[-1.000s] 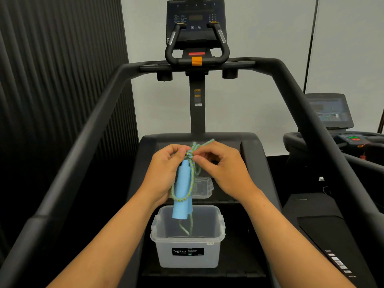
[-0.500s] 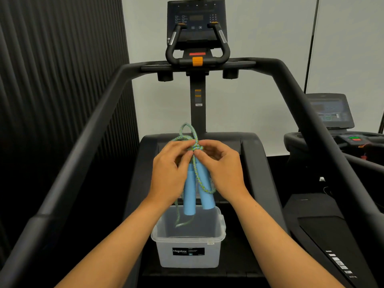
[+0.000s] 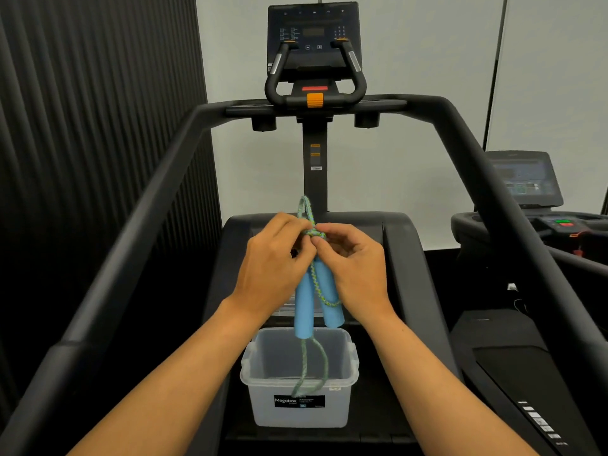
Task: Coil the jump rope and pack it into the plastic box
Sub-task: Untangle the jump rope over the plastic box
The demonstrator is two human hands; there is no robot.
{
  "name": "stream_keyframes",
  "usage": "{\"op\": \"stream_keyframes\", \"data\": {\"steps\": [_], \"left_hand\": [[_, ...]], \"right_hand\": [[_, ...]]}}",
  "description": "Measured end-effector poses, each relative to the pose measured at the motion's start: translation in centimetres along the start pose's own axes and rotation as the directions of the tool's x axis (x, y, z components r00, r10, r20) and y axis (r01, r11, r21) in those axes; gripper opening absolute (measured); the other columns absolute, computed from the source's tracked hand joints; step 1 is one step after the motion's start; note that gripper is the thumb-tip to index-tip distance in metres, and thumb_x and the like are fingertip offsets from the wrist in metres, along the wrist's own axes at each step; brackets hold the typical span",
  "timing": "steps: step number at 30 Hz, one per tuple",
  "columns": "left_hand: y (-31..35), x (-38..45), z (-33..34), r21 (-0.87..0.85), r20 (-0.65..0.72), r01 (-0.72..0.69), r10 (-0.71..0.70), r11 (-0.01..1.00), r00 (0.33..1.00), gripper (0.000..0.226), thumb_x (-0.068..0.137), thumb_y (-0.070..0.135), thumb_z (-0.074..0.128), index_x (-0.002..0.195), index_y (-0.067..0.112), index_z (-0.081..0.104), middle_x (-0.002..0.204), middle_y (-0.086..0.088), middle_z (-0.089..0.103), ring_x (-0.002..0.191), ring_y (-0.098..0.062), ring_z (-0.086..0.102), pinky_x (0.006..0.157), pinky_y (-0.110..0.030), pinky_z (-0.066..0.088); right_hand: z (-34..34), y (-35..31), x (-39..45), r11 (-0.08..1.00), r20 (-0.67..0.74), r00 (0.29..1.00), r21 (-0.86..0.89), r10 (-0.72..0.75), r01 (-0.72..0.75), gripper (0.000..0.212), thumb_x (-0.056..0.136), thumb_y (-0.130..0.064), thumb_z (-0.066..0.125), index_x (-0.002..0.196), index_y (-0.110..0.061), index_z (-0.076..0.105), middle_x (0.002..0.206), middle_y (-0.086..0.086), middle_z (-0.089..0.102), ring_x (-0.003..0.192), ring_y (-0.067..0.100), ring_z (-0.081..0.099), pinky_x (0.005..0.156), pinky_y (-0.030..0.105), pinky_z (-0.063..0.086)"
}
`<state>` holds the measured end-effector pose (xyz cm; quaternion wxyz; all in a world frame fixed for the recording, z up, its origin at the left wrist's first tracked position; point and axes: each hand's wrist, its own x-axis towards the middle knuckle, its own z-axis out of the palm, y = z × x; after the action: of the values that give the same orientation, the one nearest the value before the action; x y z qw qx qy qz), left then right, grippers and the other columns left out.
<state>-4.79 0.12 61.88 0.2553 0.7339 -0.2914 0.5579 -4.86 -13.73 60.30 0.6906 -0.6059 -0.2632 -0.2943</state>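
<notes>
The jump rope [image 3: 304, 307] has two blue foam handles hanging side by side and a green braided cord. My left hand [image 3: 273, 268] and my right hand [image 3: 353, 268] both pinch the cord at a knot above the handles. A small loop of cord sticks up over my fingers. More cord hangs from the handles down into the clear plastic box [image 3: 350, 366], which stands open on the treadmill deck right under my hands. A clear lid [image 3: 289, 309] lies behind the box, mostly hidden by my hands and the handles.
I stand on a black treadmill; its side rails [image 3: 138, 218] run along both sides and its console [image 3: 314, 37] rises ahead. A second treadmill [image 3: 526, 182] stands to the right. A dark ribbed wall is on the left.
The handles now hang side by side instead of bunched as one. A cord loop has come up above my fingers and narrowed. The hanging cord has dropped deeper into the box.
</notes>
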Motion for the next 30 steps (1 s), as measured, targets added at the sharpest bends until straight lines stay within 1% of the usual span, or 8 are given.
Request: {"op": "stream_keyframes", "data": {"steps": [6,10,13,16,19,22,27,30], "left_hand": [[1.0,-0.1,0.1,-0.213,-0.068,0.228,-0.247,0.950,0.967,0.012,0.086,-0.003,0.069,0.093,0.007,0.073,0.089,-0.001,0.072,0.075,-0.009,0.071,0.068,-0.017,0.058],[1.4,-0.3,0.2,-0.395,-0.007,0.447,-0.489,0.803,0.872,0.019,0.088,-0.002,0.067,0.090,0.017,0.070,0.083,0.009,0.075,0.075,-0.001,0.074,0.068,-0.015,0.055],[1.5,-0.3,0.4,-0.474,0.043,0.521,-0.572,0.710,0.819,0.027,0.089,-0.004,0.064,0.086,0.023,0.069,0.075,0.016,0.075,0.074,-0.001,0.074,0.070,-0.018,0.056],[1.6,-0.3,0.4,-0.389,0.046,0.448,-0.468,0.805,0.882,0.024,0.089,-0.003,0.064,0.095,0.019,0.072,0.086,0.012,0.076,0.078,-0.005,0.074,0.073,-0.024,0.059],[1.0,-0.1,0.4,-0.093,0.014,0.207,-0.207,0.974,0.978,0.026,0.089,0.005,0.069,0.112,0.016,0.076,0.096,0.001,0.075,0.077,-0.011,0.069,0.076,-0.029,0.058],[0.7,0.1,0.3,0.016,0.023,0.080,-0.081,0.997,0.996,0.023,0.090,0.005,0.071,0.112,0.012,0.076,0.100,-0.004,0.076,0.085,-0.013,0.069,0.081,-0.021,0.054],[1.1,-0.1,0.3,-0.055,0.003,0.160,-0.160,0.986,0.987,0.015,0.092,0.006,0.068,0.104,0.010,0.076,0.092,-0.001,0.077,0.076,-0.014,0.071,0.072,-0.033,0.058],[1.7,-0.2,0.0,-0.165,0.014,0.256,-0.257,0.953,0.966,0.013,0.094,0.005,0.066,0.101,0.011,0.075,0.089,0.006,0.077,0.078,-0.006,0.073,0.073,-0.028,0.060]], "right_hand": [[0.3,0.1,0.0,0.999,-0.042,0.999,0.051,0.001,0.002,0.020,0.090,-0.001,0.072,0.099,-0.018,0.076,0.098,0.001,0.079,0.094,0.014,0.076,0.082,0.023,0.058],[0.6,0.1,0.0,0.996,-0.062,0.998,0.093,-0.004,0.009,0.027,0.091,0.003,0.069,0.095,-0.023,0.075,0.096,-0.005,0.080,0.094,0.011,0.076,0.082,0.022,0.057],[0.6,0.3,0.1,0.993,-0.076,0.997,0.119,0.006,0.003,0.028,0.091,0.004,0.068,0.095,-0.023,0.075,0.097,-0.006,0.080,0.095,0.012,0.076,0.083,0.023,0.057],[0.5,0.7,0.0,0.992,-0.087,0.996,0.126,0.029,-0.018,0.024,0.092,0.002,0.069,0.098,-0.020,0.075,0.100,-0.001,0.080,0.097,0.015,0.076,0.085,0.027,0.058],[0.3,1.1,0.0,0.992,-0.088,0.995,0.125,0.043,-0.032,0.020,0.092,0.000,0.069,0.102,-0.016,0.075,0.103,0.002,0.080,0.100,0.017,0.076,0.090,0.032,0.059],[0.3,1.0,0.1,0.992,-0.082,0.996,0.122,0.041,-0.031,0.022,0.092,0.001,0.069,0.101,-0.018,0.076,0.104,0.002,0.080,0.100,0.016,0.076,0.088,0.029,0.058],[0.5,0.8,0.0,0.985,-0.076,0.995,0.167,0.062,-0.049,0.025,0.093,0.002,0.067,0.097,-0.021,0.076,0.103,-0.001,0.080,0.099,0.016,0.076,0.085,0.027,0.058],[0.4,0.9,0.1,0.978,-0.073,0.994,0.195,0.084,-0.068,0.023,0.093,0.003,0.067,0.097,-0.018,0.075,0.105,0.000,0.080,0.102,0.018,0.076,0.088,0.033,0.058]]}}
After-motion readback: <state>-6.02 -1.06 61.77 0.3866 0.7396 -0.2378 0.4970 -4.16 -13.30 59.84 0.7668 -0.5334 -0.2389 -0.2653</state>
